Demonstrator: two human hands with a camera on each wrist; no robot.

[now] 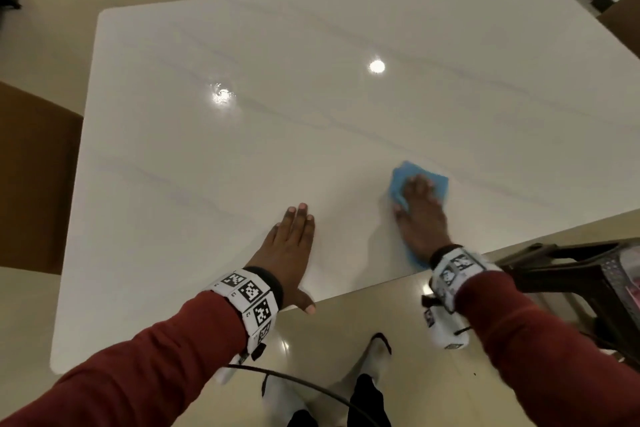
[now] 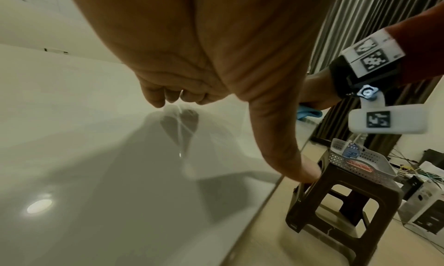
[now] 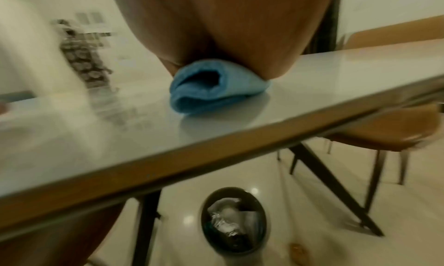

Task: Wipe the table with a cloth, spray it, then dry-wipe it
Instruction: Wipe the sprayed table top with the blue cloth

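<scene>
Near table [image 1: 311, 45] front edge: right hand [image 1: 420, 215] flat, pressing blue cloth [image 1: 401, 180]; left hand [image 1: 287, 246] spread flat on tabletop.

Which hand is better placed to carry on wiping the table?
Right. The right hand already presses the blue cloth onto the table; the left hand lies flat, bracing.

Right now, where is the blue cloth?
In the head view the cloth lies on the table near its near edge, on the right side, pressed flat under the right hand.
</scene>
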